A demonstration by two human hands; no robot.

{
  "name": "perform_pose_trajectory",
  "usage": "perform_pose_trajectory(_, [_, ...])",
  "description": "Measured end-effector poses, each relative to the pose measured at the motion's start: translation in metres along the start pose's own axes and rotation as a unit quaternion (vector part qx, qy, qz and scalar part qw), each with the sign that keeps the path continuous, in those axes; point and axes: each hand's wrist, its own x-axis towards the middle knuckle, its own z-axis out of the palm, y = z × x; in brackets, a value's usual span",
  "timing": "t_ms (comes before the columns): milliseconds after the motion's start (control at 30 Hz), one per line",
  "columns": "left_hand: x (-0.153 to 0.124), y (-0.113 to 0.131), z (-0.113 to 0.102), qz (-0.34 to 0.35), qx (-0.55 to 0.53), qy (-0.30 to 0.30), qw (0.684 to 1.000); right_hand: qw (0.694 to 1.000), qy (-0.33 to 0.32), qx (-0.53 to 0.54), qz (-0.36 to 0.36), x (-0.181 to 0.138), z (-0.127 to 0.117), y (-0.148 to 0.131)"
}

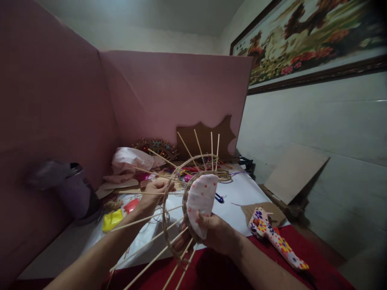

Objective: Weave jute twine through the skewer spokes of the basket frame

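Out in front I hold a half-round piece point(202, 199) covered in white cloth with red dots. Thin wooden sticks point(145, 217) fan out from its curved edge. Brown twine point(164, 205) runs across the sticks as an outer ring, and more twine edges the cloth. My right hand point(216, 233) grips the lower part of the half-round piece, thumb on the cloth and other fingers partly hidden behind. My left hand point(155, 190) is closed at the left side of the outer ring, fingertips pinching the twine beside a stick.
On the white table point(238, 191) lie a yellow packet point(112, 220), a red packet point(131, 206), coloured cords and a blue-handled tool point(219, 198). A flower-patterned cloth shape point(275, 237) rests at right. Behind stand cut cardboard point(205, 139) and a pink partition point(175, 88). A purple bin point(78, 193) is left.
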Motion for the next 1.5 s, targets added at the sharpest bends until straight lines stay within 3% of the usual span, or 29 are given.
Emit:
perform_pose_trajectory(200, [-0.016, -0.014, 0.008, -0.023, -0.056, 0.01, 0.998, 0.999, 0.009, 0.0, -0.043, 0.004, 0.0, -0.002])
perform_pose_trajectory(300, [-0.026, -0.019, 0.012, -0.047, -0.059, 0.012, 0.997, 0.993, 0.066, -0.004, -0.099, 0.009, -0.003, -0.001])
perform_pose_trajectory(467, [-0.037, -0.034, 0.015, -0.108, -0.081, -0.057, 0.989, 0.97, 0.176, 0.023, -0.165, 0.015, -0.003, -0.001])
perform_pose_trajectory(567, [-0.041, -0.04, 0.016, -0.123, -0.094, -0.091, 0.984, 0.965, 0.188, 0.028, -0.178, 0.015, -0.003, -0.005])
perform_pose_trajectory(700, [-0.047, -0.04, 0.018, -0.088, -0.02, -0.138, 0.986, 0.97, 0.178, 0.028, -0.164, 0.013, -0.006, -0.008])
perform_pose_trajectory(800, [-0.051, -0.037, 0.021, -0.087, 0.03, -0.139, 0.986, 0.962, 0.2, 0.053, -0.175, 0.014, -0.008, -0.008])
perform_pose_trajectory(1033, [-0.053, -0.035, 0.028, -0.1, 0.048, -0.152, 0.982, 0.93, 0.256, 0.129, -0.23, 0.019, -0.016, -0.011])
perform_pose_trajectory(1200, [-0.048, -0.032, 0.016, -0.094, 0.137, -0.187, 0.968, 0.903, 0.293, 0.15, -0.276, 0.019, -0.023, -0.019])
perform_pose_trajectory(1433, [-0.023, -0.023, -0.027, -0.104, 0.237, -0.145, 0.955, 0.885, 0.316, 0.118, -0.321, 0.018, -0.027, -0.027])
perform_pose_trajectory(1500, [-0.022, -0.019, -0.028, -0.028, 0.306, -0.071, 0.949, 0.875, 0.33, 0.104, -0.34, 0.018, -0.026, -0.028])
